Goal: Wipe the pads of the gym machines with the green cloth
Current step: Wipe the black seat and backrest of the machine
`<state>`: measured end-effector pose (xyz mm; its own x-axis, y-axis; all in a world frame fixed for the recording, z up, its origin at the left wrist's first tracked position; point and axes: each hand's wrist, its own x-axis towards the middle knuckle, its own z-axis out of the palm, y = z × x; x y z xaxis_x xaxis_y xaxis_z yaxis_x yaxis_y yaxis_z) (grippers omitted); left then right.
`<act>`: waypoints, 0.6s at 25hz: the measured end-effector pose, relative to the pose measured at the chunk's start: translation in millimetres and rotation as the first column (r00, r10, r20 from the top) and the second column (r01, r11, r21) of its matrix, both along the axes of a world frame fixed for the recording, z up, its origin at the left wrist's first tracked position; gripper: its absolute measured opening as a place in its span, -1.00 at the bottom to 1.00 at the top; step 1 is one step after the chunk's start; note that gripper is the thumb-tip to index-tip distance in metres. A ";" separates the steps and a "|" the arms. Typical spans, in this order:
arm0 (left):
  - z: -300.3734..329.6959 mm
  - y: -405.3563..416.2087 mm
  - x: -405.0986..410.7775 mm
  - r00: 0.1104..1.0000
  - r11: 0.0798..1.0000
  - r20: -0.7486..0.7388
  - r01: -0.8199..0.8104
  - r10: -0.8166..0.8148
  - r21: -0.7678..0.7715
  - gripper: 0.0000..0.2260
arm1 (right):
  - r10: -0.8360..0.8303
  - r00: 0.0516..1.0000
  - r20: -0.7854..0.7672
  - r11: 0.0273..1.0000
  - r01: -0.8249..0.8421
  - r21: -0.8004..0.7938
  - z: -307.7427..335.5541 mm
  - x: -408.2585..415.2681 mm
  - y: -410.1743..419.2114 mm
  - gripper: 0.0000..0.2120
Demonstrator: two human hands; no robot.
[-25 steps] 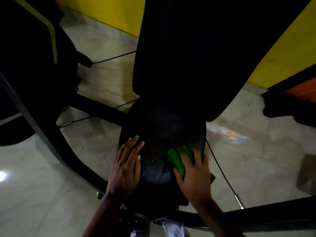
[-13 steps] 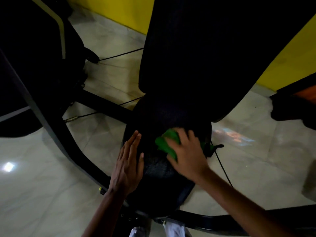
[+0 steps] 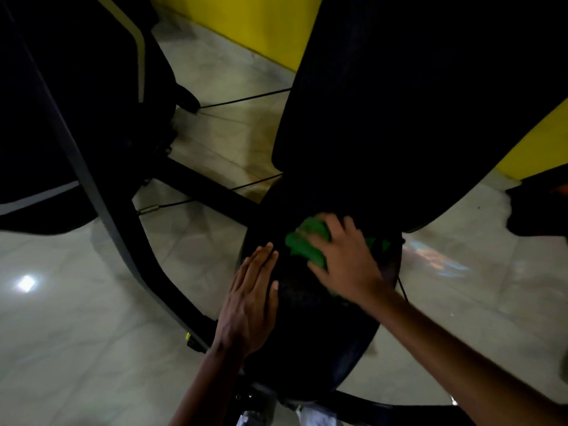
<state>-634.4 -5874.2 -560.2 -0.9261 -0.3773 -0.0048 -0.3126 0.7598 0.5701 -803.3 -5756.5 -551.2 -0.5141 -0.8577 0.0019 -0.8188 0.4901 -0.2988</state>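
Note:
A black seat pad (image 3: 310, 330) of a gym machine fills the lower middle, with its tall black back pad (image 3: 399, 103) rising behind it. My right hand (image 3: 347, 259) lies flat on the green cloth (image 3: 304, 242) and presses it onto the far part of the seat, close to the foot of the back pad. Cloth shows ahead of the fingers and at the hand's right side. My left hand (image 3: 249, 302) rests flat on the seat's left edge with straight fingers, holding nothing.
Black frame bars (image 3: 123, 241) curve down on the left, and thin cables (image 3: 246, 98) run across the pale tiled floor (image 3: 76, 333). A yellow wall (image 3: 246, 26) stands behind. Another dark machine part (image 3: 541, 210) sits at the right edge.
My right hand has slid the green cloth from the seat's near right side up and leftwards towards the back pad. My left hand has stayed on the left edge.

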 end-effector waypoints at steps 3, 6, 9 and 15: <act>2.9 -2.2 -0.8 1.000 1.000 0.004 0.006 -0.006 0.010 -0.59 | 0.178 0.983 0.041 0.984 -0.179 0.002 -4.4 -1.2 0.5 -0.48; 2.9 -5.2 -3.1 1.000 1.000 0.002 0.004 -0.004 0.025 -0.59 | 0.028 1.000 0.007 0.990 -0.029 0.140 -14.7 -48.7 -46.3 -0.53; 3.0 -4.4 -2.5 1.000 0.999 0.010 0.005 -0.006 0.034 -0.59 | -0.265 0.964 0.033 0.945 0.253 0.207 -11.2 -80.3 -86.0 -0.54; 0.9 -6.0 1.5 1.000 0.999 0.021 0.003 -0.003 0.035 -0.59 | 0.200 0.976 0.082 0.980 -0.200 -0.007 -0.6 -20.8 -51.3 -0.49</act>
<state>-632.9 -5880.2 -559.4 -0.9267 -0.3739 -0.0376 -0.3227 0.7405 0.5895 -824.1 -5807.9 -551.8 -0.3307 -0.9431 -0.0343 -0.8732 0.3196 -0.3679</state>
